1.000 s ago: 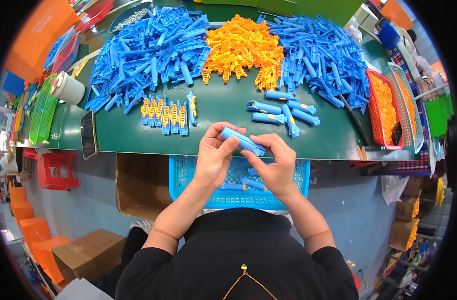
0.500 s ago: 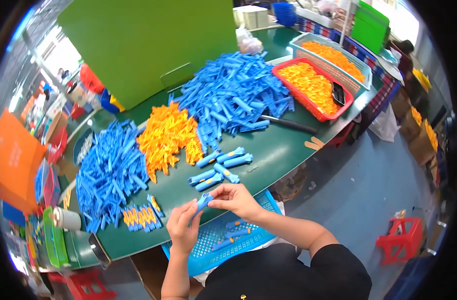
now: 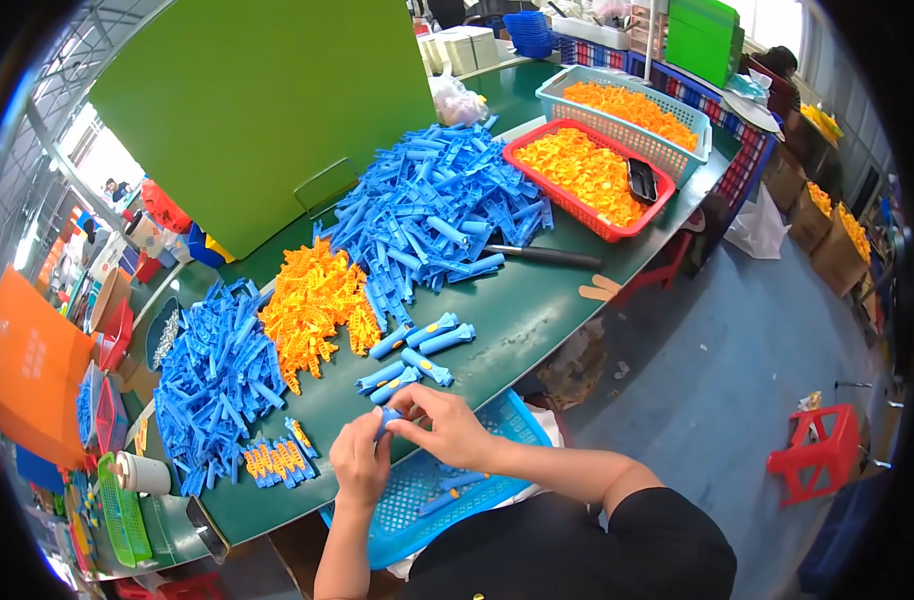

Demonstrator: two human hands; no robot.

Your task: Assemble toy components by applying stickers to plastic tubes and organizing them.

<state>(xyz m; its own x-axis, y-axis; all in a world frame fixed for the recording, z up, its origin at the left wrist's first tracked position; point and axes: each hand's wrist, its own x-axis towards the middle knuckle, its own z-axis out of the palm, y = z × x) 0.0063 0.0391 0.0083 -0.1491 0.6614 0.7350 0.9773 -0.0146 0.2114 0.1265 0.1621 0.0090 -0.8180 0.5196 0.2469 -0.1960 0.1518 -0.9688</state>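
Note:
In front of me, over the table's near edge, both hands close on one blue plastic tube-like piece [image 3: 385, 420]. My left hand [image 3: 359, 458] grips its lower end. The fingers of my right hand [image 3: 443, 428] pinch its upper end and hide most of it. Just beyond my hands, several joined blue tubes [image 3: 425, 366] with orange buttons lie on the table. To the left, blue half-shells with orange inserts [image 3: 279, 460] stand side by side in a row. Under my hands, a blue mesh basket [image 3: 397, 515] holds a few blue tubes [image 3: 447, 493].
Heaps of loose blue shells [image 3: 437, 195] and orange parts [image 3: 317, 305] cover the green table [image 3: 517, 300]. A red basket [image 3: 609, 232] of orange pieces stands far right, near a black-handled tool [image 3: 552, 256]. A white cup [image 3: 142, 473] is at left; a red stool [image 3: 817, 455] stands on the floor.
My hands have drawn closer together, and the fingers now cover more of the blue piece. The whole view has shifted slightly, with the table lower and more to the left.

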